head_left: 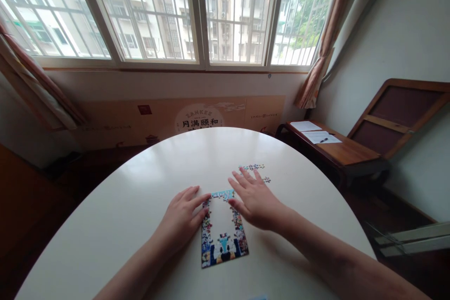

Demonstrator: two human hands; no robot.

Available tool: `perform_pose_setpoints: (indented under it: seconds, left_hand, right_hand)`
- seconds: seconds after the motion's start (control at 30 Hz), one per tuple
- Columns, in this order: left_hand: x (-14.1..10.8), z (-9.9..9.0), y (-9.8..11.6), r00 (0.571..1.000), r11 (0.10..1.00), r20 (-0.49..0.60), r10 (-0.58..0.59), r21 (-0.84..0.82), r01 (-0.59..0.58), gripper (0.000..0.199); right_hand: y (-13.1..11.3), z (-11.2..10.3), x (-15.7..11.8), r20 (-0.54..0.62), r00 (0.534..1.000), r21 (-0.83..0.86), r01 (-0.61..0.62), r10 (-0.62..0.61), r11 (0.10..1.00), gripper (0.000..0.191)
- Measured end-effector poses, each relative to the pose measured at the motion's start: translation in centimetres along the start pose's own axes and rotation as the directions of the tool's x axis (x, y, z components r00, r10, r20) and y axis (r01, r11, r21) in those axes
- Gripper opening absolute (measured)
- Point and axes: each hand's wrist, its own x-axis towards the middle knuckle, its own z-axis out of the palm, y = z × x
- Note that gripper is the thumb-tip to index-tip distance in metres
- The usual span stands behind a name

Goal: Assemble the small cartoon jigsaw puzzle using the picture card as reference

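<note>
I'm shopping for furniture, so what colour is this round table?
The table is white, best seen in the head view.

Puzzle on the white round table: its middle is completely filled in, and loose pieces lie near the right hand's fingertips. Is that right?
Not quite. The head view shows the puzzle with a large unfilled gap in its middle. The rest holds: it lies on the white round table, and loose pieces lie near the fingertips of the right hand.

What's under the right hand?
Loose puzzle pieces peek past the right hand, and the puzzle border partly shows near its thumb; anything beneath the palm is hidden.
</note>
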Motion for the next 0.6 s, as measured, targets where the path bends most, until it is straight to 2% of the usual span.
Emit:
perform_pose_setpoints:
  seconds: [0.1, 0.23, 0.4, 0.6]
  left_hand:
    - [0.1, 0.2, -0.2, 1.000, 0.997, -0.021, -0.016, -0.072, 0.015, 0.041]
    - [0.4, 0.1, -0.5, 0.990, 0.969, -0.119, -0.072, -0.245, 0.041, 0.041]
    - [0.6, -0.8, -0.9, 0.950, 0.900, -0.248, -0.190, -0.431, 0.068, 0.028]
    - [0.6, -1.6, -0.9, 0.904, 0.840, -0.333, -0.269, -0.540, 0.051, 0.021]
  right_hand:
    - [2.6, -1.0, 0.6, -0.170, 0.976, -0.006, -0.138, 0.135, 0.990, 0.061]
    - [5.9, -0.9, 1.2, -0.326, 0.905, 0.029, -0.280, 0.274, 0.960, 0.047]
    - [7.4, -0.6, 2.1, -0.331, 0.895, 0.055, -0.298, 0.299, 0.953, 0.036]
    - [9.2, -3.5, 3.5, -0.290, 0.897, 0.160, -0.299, 0.334, 0.941, 0.031]
